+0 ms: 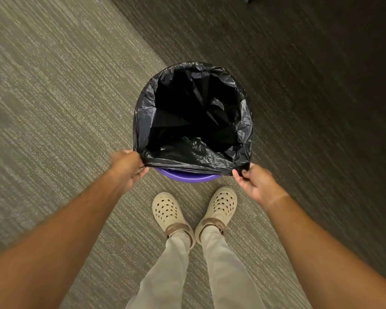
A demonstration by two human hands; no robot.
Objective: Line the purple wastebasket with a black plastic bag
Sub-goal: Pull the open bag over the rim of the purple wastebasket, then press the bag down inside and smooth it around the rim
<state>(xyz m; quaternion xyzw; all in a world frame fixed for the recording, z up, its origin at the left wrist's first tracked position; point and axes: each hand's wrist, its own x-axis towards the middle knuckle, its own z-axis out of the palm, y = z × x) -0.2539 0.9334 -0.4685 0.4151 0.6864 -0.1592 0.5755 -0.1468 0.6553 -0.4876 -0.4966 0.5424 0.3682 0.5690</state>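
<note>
A black plastic bag hangs open inside the purple wastebasket, which stands on the carpet in front of my feet. The bag's mouth is folded over the far and side rim; only a purple strip of the near rim shows bare. My left hand pinches the bag's near edge at the left corner. My right hand pinches the same edge at the right corner. Between the two hands the edge is stretched taut, just above the near rim.
My two feet in cream clogs stand close behind the basket on striped grey carpet. A darker band of carpet runs along the right side and the far corner.
</note>
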